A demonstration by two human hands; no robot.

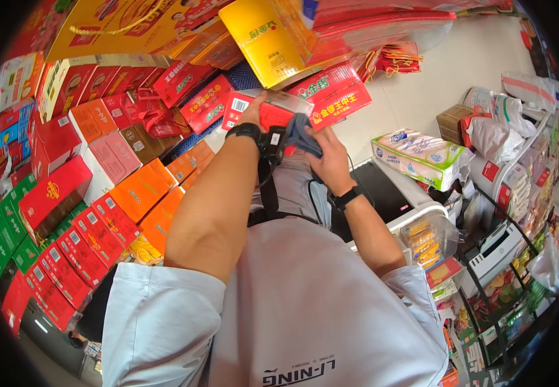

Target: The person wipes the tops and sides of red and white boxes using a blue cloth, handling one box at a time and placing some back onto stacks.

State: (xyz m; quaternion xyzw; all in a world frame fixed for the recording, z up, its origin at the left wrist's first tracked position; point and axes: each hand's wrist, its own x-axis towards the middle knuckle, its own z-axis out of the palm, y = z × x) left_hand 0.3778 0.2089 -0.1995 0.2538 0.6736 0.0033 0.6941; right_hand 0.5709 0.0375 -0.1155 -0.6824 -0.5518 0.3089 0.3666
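Note:
In front of me is a red and white carton (274,113) with a printed code on its end. My left hand (254,112) lies on that end, its fingers partly hidden by the wrist and strap. A grey-blue cloth (303,135) is bunched in my right hand (330,157), against the carton's near side. Just beyond stands a yellow box (265,46), and a larger red carton (335,94) adjoins on the right. Another red carton (207,104) sits to the left. Both wrists wear black bands, and a small black device hangs near my left wrist.
Stacked red boxes (73,261) and orange boxes (144,186) crowd the left. To the right, a wrapped tissue pack (417,157) rests on a white counter (424,213). Red gift bags (398,58) are on the pale floor (473,53) beyond. A printer (494,251) stands at the lower right.

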